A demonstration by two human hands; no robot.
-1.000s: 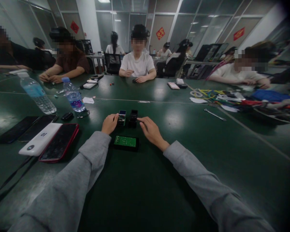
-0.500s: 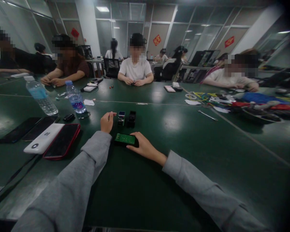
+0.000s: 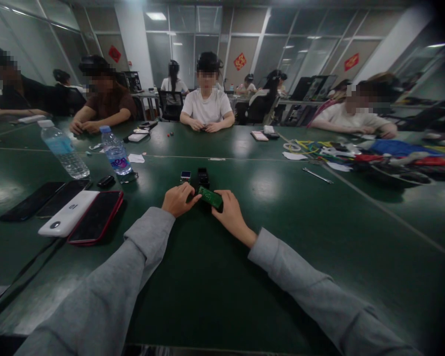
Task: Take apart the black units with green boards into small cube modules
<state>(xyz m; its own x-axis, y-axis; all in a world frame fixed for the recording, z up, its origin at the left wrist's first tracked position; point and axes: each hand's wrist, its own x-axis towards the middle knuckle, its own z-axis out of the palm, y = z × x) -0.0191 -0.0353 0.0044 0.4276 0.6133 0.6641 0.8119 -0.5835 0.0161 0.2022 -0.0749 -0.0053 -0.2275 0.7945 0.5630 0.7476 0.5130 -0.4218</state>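
A small green circuit board in a black frame (image 3: 209, 197) is lifted off the green table (image 3: 222, 277) and tilted. My right hand (image 3: 230, 213) is closed around its right end. My left hand (image 3: 178, 199) is closed too, fingertips pinching the board's left end. Just beyond them stand a small module with a blue top (image 3: 186, 176) and a black block (image 3: 202, 176), side by side on the table. Grey sleeves cover both my arms.
At the left lie a red-cased phone (image 3: 96, 216), a white power bank (image 3: 67, 213), dark phones (image 3: 33, 199) and two water bottles (image 3: 64, 149). A wrench (image 3: 318, 176) and a heap of coloured cables (image 3: 359, 155) sit at the right. Several people sit round the far side.
My right hand went from the black block to the green board and picked it up. My left hand left the blue-topped module and came onto the board's left end.
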